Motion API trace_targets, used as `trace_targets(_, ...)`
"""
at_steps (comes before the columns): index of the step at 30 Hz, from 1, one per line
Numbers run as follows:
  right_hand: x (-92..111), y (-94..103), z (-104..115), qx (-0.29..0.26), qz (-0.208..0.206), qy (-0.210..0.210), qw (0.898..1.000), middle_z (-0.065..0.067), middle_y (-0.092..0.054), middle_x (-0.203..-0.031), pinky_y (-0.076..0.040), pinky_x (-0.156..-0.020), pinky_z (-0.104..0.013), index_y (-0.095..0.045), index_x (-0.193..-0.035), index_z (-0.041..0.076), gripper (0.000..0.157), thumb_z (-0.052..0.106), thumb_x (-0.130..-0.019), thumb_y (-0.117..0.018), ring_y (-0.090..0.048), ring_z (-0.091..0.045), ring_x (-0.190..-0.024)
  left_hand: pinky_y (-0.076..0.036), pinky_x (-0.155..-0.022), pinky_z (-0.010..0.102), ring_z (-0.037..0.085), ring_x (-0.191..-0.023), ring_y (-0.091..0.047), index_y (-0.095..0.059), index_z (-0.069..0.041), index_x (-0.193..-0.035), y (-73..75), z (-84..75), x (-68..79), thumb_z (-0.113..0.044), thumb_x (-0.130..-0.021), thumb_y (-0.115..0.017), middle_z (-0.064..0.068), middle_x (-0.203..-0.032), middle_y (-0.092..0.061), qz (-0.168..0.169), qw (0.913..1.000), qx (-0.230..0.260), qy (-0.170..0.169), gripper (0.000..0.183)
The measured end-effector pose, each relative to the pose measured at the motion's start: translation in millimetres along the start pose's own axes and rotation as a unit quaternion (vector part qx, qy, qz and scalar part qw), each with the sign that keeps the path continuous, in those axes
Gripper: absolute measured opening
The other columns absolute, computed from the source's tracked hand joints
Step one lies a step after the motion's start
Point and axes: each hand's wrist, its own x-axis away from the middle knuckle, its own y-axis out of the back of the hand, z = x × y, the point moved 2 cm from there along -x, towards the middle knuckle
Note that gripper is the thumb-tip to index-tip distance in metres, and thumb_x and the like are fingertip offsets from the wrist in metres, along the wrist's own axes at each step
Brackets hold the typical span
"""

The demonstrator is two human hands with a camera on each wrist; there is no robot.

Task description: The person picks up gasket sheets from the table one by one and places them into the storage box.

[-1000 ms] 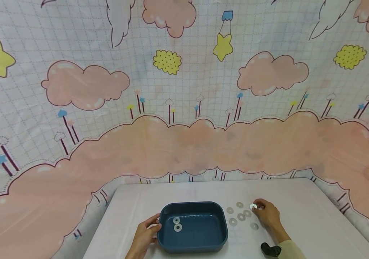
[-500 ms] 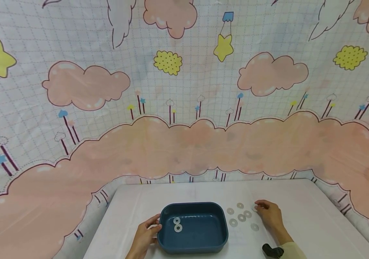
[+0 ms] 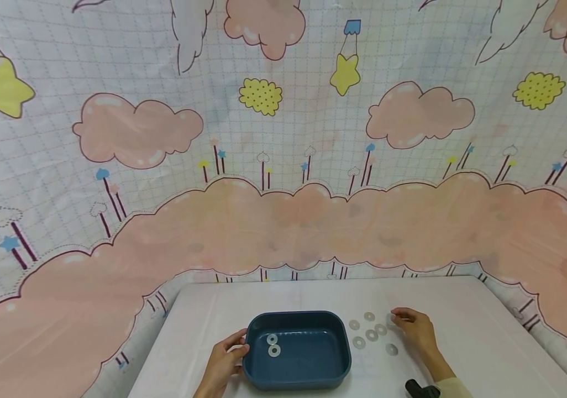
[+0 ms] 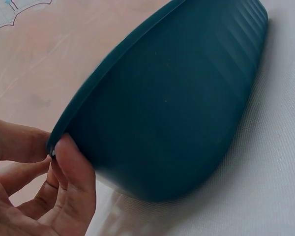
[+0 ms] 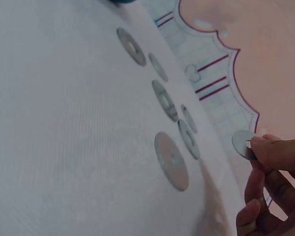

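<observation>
My left hand (image 3: 224, 356) pinches the left rim of a dark blue rectangular tray (image 3: 303, 378); the left wrist view shows thumb and fingers on the rim of the tray wall (image 4: 162, 113). Inside the tray lie two metal washers, one washer (image 3: 274, 351) in front of the other (image 3: 272, 339). My right hand (image 3: 418, 329) is to the right of the tray, over the table. Between its thumb and fingers it pinches a flat round washer (image 5: 243, 143), plain in the right wrist view and barely visible from the head. Several loose washers (image 3: 372, 335) lie between tray and right hand.
A white cloth covers the table (image 3: 204, 304). One loose washer (image 3: 392, 349) lies apart, nearer the front. A black device (image 3: 421, 389) sits at the right wrist by the sleeve (image 3: 455, 388). Behind the table hangs a printed curtain (image 3: 313, 226) with clouds and stars.
The washer in my right hand has turned from showing its bright face to nearly edge-on in the head view. The left hand, tray and loose washers stay as they were.
</observation>
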Motion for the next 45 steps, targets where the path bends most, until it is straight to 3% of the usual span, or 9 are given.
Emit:
trace_targets(12, 12, -1.7, 23, -0.037, 0.023, 0.001, 0.999, -0.013, -0.069, -0.111, -0.05, -0.072, -0.019, -0.07, -0.113, 0.004, 0.026, 0.019, -0.091, -0.068, -0.063, -0.012, -0.089, -0.049, -0.056, 0.029, 0.015, -0.078, -0.055, -0.049, 0.003, -0.141, -0.9, -1.9, 3.3, -0.004, -0.091, -0.062, 0.007, -0.108, -0.052, 0.005, 0.9999, 0.008, -0.004, 0.052)
trace_targets(22, 17, -4.0, 45, -0.074, 0.028, 0.031, 0.996, -0.011, -0.071, -0.103, -0.053, -0.072, -0.019, -0.07, -0.11, 0.002, 0.025, 0.017, -0.09, -0.07, -0.064, -0.007, -0.08, -0.049, -0.056, 0.029, 0.015, -0.078, -0.055, -0.05, 0.003, -0.14, -1.5, -2.0, 2.3, -0.004, -0.089, -0.063, 0.007, -0.107, -0.053, 0.002, 0.9999, 0.002, -0.01, 0.053)
trace_targets(29, 20, -5.8, 59, -0.092, 0.025, 0.029, 0.995, -0.01, -0.07, -0.1, -0.053, -0.073, -0.018, -0.07, -0.11, 0.001, 0.024, 0.015, -0.091, -0.069, -0.064, -0.006, -0.079, -0.05, -0.056, 0.03, 0.016, -0.08, -0.056, -0.05, 0.004, -0.14, -0.7, -2.9, 0.8, -0.004, -0.089, -0.063, 0.007, -0.107, -0.052, 0.005, 0.9999, 0.002, -0.011, 0.053)
trace_targets(45, 25, -33.0, 93, -0.142, 0.053, 0.044, 0.987, -0.01, -0.07, -0.094, -0.053, -0.071, -0.021, -0.071, -0.106, 0.001, 0.019, 0.011, -0.09, -0.069, -0.065, -0.012, -0.076, -0.049, -0.055, 0.029, 0.015, -0.077, -0.056, -0.049, 0.004, -0.14, -2.3, -3.9, -3.5, -0.004, -0.09, -0.062, 0.006, -0.106, -0.052, -0.001, 0.9999, 0.003, -0.014, 0.053)
